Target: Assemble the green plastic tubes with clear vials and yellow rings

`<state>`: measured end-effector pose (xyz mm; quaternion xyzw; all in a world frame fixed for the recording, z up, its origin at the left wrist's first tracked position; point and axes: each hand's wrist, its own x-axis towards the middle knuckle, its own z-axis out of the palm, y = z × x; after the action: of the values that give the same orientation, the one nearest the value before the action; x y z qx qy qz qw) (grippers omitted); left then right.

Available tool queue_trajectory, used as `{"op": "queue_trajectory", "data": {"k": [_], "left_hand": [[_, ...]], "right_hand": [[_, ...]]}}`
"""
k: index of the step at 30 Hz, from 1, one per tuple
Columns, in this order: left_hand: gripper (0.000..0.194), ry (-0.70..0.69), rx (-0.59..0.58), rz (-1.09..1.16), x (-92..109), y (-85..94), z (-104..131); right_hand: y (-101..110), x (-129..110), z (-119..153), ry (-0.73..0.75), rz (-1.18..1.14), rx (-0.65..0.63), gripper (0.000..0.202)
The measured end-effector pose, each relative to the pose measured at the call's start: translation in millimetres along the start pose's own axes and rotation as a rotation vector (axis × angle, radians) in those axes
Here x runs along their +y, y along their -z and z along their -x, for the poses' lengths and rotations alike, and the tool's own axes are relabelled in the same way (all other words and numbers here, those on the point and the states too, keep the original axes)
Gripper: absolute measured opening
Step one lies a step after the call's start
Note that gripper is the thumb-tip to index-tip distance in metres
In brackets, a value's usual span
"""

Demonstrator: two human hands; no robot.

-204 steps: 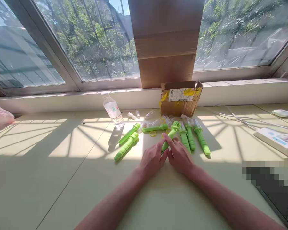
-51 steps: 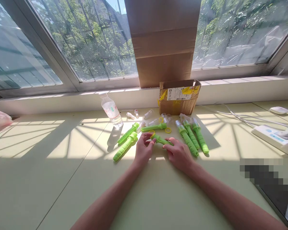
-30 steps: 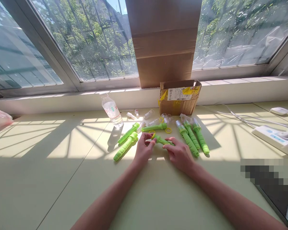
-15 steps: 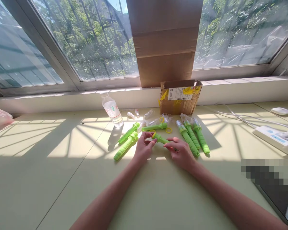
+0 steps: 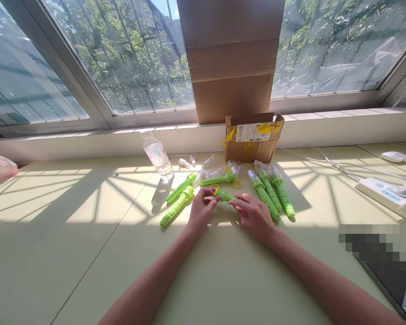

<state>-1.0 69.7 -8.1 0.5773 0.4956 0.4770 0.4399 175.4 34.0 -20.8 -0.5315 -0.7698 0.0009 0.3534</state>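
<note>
Between my hands lies a green plastic handle (image 5: 226, 196) with a threaded end. Fingers of my left hand (image 5: 202, 208) pinch a yellow ring (image 5: 214, 188) at that threaded end. My right hand (image 5: 257, 217) grips the handle's other end, which its fingers partly hide. Two green handles lie left of my left hand, the nearer handle (image 5: 176, 207) almost beside it. Just behind the held piece, another green handle (image 5: 218, 179) lies crosswise near a loose yellow ring (image 5: 237, 184). Beside my right hand are three green handles (image 5: 268, 198) with clear tops.
Clear plastic cups (image 5: 209, 161) and small white pieces (image 5: 184, 163) lie farther back. A water bottle (image 5: 158, 158) stands at the left, a cardboard box (image 5: 252, 144) by the sill. At right are a power strip (image 5: 387, 194), cables, a white mouse (image 5: 394, 156) and a partly pixelated dark object (image 5: 385, 271).
My right hand's fingers have shifted slightly left along the green handle. My left hand keeps its pinch on the yellow ring, nearly still.
</note>
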Motion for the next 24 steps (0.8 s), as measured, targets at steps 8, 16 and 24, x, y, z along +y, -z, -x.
{"op": "queue_trajectory", "data": {"k": [8,16,24], "left_hand": [[0.033,0.015,-0.015,0.012,2.3,-0.7,0.8],[0.033,-0.094,-0.044,-0.082,1.9,-0.6,3.4],[0.027,-0.126,-0.006,-0.133,3.6,-3.1,3.3]], "right_hand": [[2.5,-0.5,-0.4,0.027,0.117,-0.079,0.041],[0.5,1.3,-0.5,-0.176,-0.043,-0.056,0.027],[3.6,-1.0,-2.4,-0.207,-0.024,-0.087,0.028]]}}
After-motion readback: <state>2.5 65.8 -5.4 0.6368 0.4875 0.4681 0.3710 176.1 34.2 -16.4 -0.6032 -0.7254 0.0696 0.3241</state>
